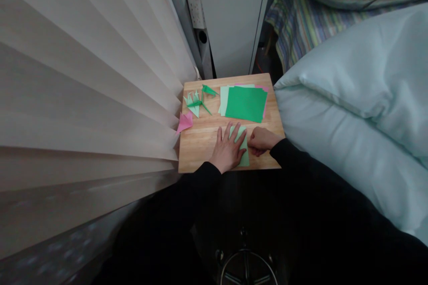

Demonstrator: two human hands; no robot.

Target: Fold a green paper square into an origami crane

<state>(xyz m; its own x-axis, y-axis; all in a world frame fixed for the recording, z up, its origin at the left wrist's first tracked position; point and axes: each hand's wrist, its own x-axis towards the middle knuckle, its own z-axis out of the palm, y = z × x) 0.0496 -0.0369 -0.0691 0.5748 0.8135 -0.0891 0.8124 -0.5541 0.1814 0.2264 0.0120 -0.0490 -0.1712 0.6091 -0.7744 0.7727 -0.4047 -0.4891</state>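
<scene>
A light green sheet of folded origami paper lies near the front edge of the wooden board. My left hand rests flat on it with the fingers spread, hiding its left part. Close by the paper's right edge, my right hand is curled into a fist, knuckles low on the board. I see nothing held in it. Behind both hands is a stack of paper with a dark green sheet on top; light green and pink edges stick out beneath.
Folded paper pieces sit at the board's back left: dark green cranes, light green ones and a pink one. A pleated curtain borders the left, a pale blue quilt the right, a white cabinet the far side.
</scene>
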